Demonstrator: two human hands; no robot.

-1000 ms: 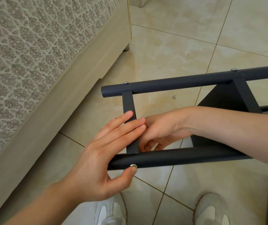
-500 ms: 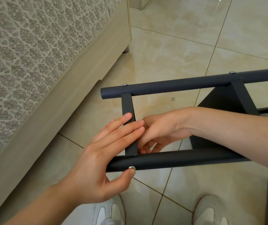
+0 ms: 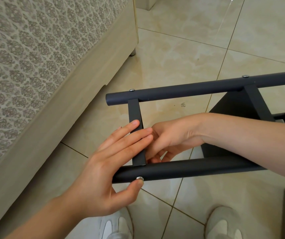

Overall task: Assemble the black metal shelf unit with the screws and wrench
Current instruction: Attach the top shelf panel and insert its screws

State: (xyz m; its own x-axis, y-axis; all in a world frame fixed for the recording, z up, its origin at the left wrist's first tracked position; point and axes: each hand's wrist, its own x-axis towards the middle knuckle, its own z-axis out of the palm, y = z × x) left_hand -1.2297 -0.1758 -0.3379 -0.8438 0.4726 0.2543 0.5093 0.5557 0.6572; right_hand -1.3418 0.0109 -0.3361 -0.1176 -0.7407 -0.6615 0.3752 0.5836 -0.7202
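Note:
The black shelf frame lies on its side on the tile floor, with a far tube point(image 3: 190, 89) and a near tube point(image 3: 190, 168) joined by a flat crossbar point(image 3: 134, 111). My left hand point(image 3: 103, 169) lays straight fingers across the crossbar. Its thumb tip touches a silver screw head point(image 3: 139, 178) on the near tube. My right hand point(image 3: 174, 135) reaches in between the tubes from the right. Its fingers curl behind the crossbar's lower end, and what they hold is hidden. No wrench is in sight.
Two more screw heads point(image 3: 131, 90) point(image 3: 245, 76) sit in the far tube. A black shelf panel point(image 3: 233, 104) stands at the right. A patterned bed with a beige base point(image 3: 52, 100) runs along the left. My white shoes point(image 3: 115, 225) point(image 3: 224, 223) are below the frame.

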